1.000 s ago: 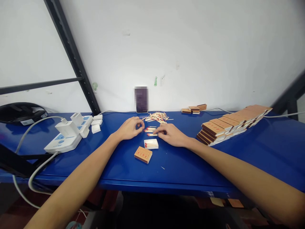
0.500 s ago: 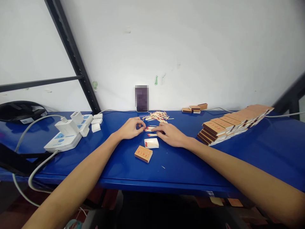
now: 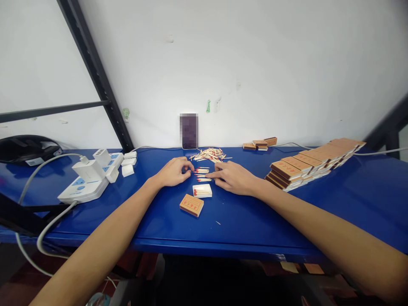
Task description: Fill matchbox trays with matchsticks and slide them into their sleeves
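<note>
Several matches point(image 3: 203, 174) lie side by side on the blue table, red heads to the left. My left hand point(image 3: 176, 171) is at their head ends, thumb and forefinger curled near each other with a gap between them. At the other ends is my right hand point(image 3: 234, 177), fingers apart, the forefinger touching or very near a match. Just below them sits a white matchbox tray point(image 3: 207, 188) with a few matches inside. A tan matchbox cover point(image 3: 191, 205) lies nearer the front. Behind the hands is a loose pile of matches point(image 3: 211, 154).
Stacked matchboxes point(image 3: 299, 164) stand at the right, with a few more point(image 3: 259, 144) by the wall. A phone-like device point(image 3: 189, 131) leans on the wall. At the left are a power strip point(image 3: 84, 189), chargers, cables and a black object point(image 3: 28, 148).
My right hand has drawn back slightly to the right, its fingers off the middle of the match row, which shows more fully. My left hand has hardly moved.
</note>
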`<state>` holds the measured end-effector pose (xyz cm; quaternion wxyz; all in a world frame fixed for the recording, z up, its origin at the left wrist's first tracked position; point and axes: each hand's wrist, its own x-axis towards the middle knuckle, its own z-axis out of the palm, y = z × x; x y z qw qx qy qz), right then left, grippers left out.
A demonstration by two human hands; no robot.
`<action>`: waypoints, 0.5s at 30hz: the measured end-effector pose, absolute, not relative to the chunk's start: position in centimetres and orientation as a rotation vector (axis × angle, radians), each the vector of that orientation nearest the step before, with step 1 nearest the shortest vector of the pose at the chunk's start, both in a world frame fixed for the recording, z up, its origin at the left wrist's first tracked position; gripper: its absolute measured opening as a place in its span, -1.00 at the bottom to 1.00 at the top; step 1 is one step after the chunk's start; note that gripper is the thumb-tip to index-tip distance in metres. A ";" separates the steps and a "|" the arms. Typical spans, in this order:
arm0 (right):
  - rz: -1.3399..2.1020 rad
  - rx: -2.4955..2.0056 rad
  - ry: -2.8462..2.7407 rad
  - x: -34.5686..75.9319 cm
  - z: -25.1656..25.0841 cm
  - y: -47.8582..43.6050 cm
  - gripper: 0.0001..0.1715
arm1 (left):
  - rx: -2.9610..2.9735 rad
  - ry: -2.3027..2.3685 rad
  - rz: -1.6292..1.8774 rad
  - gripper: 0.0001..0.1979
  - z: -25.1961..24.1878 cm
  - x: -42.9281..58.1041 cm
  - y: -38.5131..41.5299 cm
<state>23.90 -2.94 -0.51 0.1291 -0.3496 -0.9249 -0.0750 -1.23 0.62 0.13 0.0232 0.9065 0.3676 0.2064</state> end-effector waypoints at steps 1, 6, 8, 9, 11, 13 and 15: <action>-0.179 -1.013 -2.682 23.9 -0.5 -2.9 -0.58 | 2.804 1.140 0.639 -0.78 0.1 -1.2 0.6; 0.038 -1.023 -2.585 23.8 -0.9 -2.7 -0.57 | 2.777 1.146 0.651 -0.79 0.2 -1.1 0.5; 0.040 -1.061 -2.566 23.7 -1.1 -2.5 -0.56 | 2.778 1.145 0.648 -0.78 0.2 -1.1 0.6; 0.035 -1.077 -2.568 23.6 -1.2 -2.4 -0.56 | 2.780 1.144 0.646 -0.78 0.2 -1.0 0.6; 0.036 -1.092 -2.577 23.4 -1.4 -2.3 -0.56 | 2.782 1.141 0.645 -0.78 0.1 -1.0 0.6; 0.056 -1.099 -2.571 23.3 -1.5 -2.3 -0.57 | 2.779 1.137 0.648 -0.78 0.1 -1.0 0.6; 0.077 -1.112 -2.551 23.2 -1.6 -2.3 -0.57 | 2.777 1.131 0.648 -0.78 0.1 -1.0 0.5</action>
